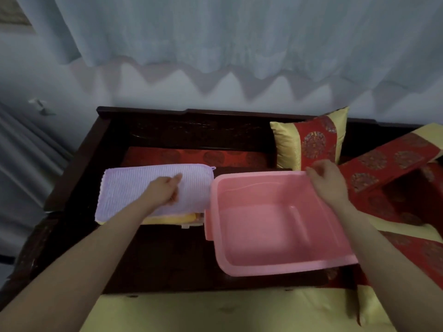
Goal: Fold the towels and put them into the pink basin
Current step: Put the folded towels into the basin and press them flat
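A lilac ribbed towel (pixel 134 185) lies flat on a small dark table, on top of a yellow towel (pixel 167 219) whose edge shows beneath it. My left hand (pixel 165 190) rests on the lilac towel, fingers loosely curled. To the right stands the pink basin (pixel 271 267), tilted, with nothing inside it. My right hand (pixel 329 180) grips the basin's far right rim.
The dark wooden table (pixel 167 255) sits on a carved wooden bench with a red seat cushion (pixel 191 155). A red and yellow pillow (pixel 309 140) leans at the back right; more red and yellow cushions (pixel 393 168) lie to the right. A pale curtain (pixel 215 32) hangs behind.
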`<state>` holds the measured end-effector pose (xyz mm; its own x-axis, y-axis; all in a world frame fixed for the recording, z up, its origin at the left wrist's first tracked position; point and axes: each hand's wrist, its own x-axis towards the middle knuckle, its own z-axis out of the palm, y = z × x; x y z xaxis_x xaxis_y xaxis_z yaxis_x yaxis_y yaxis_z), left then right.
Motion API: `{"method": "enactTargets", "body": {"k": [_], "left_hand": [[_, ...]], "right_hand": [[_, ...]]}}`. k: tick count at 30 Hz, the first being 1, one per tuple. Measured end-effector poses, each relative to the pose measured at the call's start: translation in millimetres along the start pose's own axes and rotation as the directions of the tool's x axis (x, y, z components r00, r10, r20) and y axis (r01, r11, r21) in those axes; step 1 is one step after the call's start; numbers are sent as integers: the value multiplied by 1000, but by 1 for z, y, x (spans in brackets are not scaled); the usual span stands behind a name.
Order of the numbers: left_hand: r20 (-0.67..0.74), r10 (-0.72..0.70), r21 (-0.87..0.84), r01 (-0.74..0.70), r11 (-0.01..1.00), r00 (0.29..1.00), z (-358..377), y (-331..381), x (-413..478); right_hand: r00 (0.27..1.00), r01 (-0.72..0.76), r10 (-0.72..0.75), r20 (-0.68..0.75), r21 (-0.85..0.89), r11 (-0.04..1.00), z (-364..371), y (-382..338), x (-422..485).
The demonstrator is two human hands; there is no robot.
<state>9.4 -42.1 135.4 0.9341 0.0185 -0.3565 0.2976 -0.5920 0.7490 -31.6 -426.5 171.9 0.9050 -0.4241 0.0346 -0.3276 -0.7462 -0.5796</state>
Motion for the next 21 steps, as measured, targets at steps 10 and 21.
{"method": "enactTargets", "body": {"k": [10,21], "left_hand": [[-186,-226,-78,215,973,956,-149,-138,76],[227,-297,-329,361,873,927,-140,-206,101]], "right_hand": [[926,-237,33,377,512,826,194,-232,-33],[689,-695,617,380,108,711,301,-191,-39]]}}
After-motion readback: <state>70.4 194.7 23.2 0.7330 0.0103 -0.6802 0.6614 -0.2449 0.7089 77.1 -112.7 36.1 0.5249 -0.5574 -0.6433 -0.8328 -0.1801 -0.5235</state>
